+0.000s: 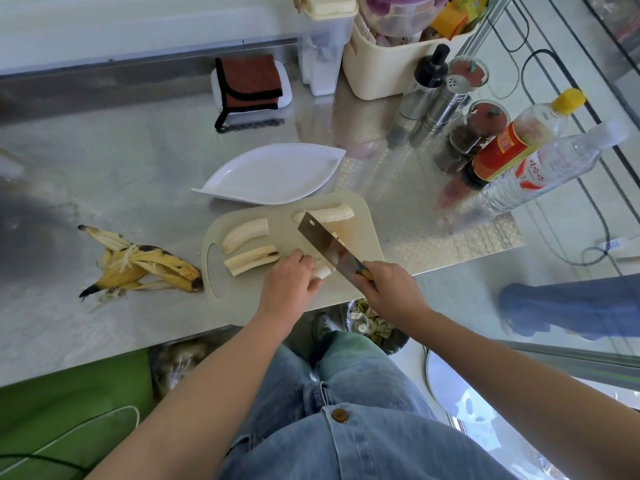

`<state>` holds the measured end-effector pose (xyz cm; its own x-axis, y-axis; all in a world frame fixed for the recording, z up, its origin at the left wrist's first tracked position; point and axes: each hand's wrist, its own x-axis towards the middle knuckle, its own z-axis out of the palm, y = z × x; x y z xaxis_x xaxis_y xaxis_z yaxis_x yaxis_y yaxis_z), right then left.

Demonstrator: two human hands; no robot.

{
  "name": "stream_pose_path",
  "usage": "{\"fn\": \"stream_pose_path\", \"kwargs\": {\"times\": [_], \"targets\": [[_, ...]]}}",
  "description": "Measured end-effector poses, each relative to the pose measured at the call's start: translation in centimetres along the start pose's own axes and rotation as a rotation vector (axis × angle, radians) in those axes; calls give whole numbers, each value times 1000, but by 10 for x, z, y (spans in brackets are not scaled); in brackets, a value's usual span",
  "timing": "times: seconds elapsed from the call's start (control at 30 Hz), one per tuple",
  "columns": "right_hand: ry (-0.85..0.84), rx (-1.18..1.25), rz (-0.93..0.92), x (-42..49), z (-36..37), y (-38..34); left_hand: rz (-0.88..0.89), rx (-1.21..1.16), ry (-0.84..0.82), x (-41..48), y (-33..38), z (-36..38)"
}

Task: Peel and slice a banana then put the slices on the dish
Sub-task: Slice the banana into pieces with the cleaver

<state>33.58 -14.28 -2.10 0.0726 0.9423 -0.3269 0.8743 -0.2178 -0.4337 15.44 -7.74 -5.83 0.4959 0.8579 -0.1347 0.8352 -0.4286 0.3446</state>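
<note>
Head view: L hand (287, 282) pinching banana piece (322, 271), R hand (388, 289) gripping cleaver (329, 247) w/ blade right beside L fingertips (304, 259), dish (273, 174) beyond both hands, no slices on it yet, risks nicked fingers if soft piece slips.

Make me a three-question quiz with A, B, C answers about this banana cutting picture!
1. What colour is the dish? A white, B red, C black.
2. Where is the peel? A on the dish, B on the table left of the cutting board, C on the floor.
3. What is the right hand doing? A gripping the knife, B lying flat on the table, C holding the peel.
Answers: 1 A, it is plain white. 2 B, it lies on the steel beside the board. 3 A, its fingers wrap the handle.
</note>
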Motion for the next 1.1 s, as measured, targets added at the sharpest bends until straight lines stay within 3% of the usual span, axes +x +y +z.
{"fn": "stream_pose_path", "kwargs": {"times": [0.57,1.1], "targets": [[-108,-80,22,3,5,-4,-6,-28,4,1,-1,1],[-55,-38,-6,0,-4,-8,-8,-17,-9,3,-2,2]]}}
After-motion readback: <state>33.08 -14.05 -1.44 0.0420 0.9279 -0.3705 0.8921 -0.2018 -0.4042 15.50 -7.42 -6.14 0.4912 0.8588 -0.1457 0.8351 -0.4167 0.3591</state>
